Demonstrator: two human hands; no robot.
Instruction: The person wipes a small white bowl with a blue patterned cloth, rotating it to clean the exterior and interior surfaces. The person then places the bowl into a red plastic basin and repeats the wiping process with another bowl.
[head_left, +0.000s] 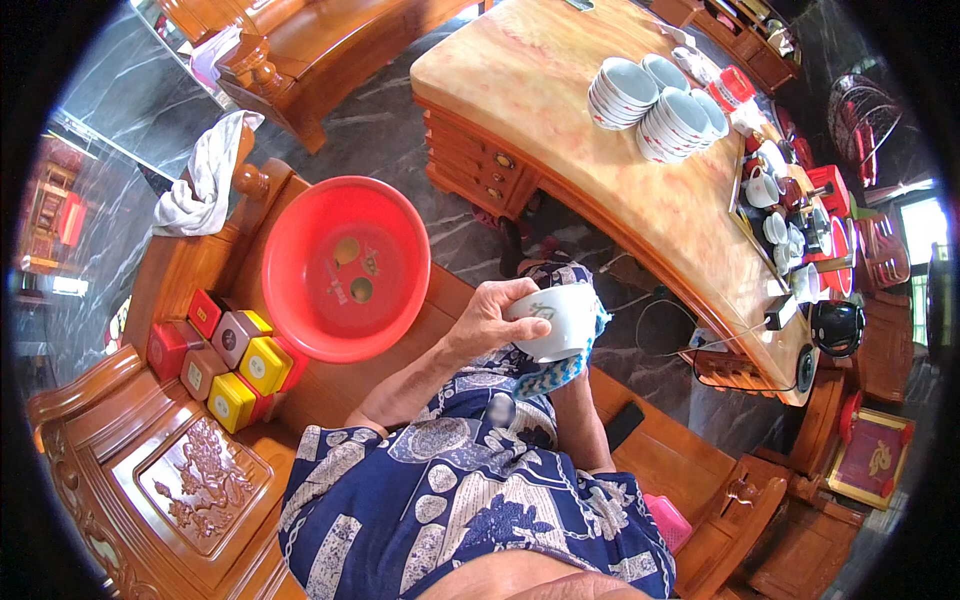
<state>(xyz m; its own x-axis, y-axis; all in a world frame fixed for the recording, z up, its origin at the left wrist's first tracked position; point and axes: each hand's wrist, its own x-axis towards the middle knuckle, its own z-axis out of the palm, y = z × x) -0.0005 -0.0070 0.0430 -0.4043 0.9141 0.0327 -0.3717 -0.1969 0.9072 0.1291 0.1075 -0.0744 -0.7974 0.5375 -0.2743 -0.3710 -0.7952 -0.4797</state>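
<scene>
My left hand grips a white porcelain bowl, thumb on its outer wall. The bowl is tilted and bears a small plant-like decoration. A blue and white patterned cloth lies against its right side and underside. My right hand is at the cloth, its fingers mostly hidden behind bowl and cloth. Beyond, several stacks of white bowls with red markings stand on a stone-topped desk. To my left, a red plastic basin rests on the wooden bench, holding no bowls.
Several red, yellow and brown tins stand beside the basin. A pale towel hangs over the bench's arm. Teaware, including a white cup, crowds the desk's right side near a black kettle. A pink plastic object lies right of me.
</scene>
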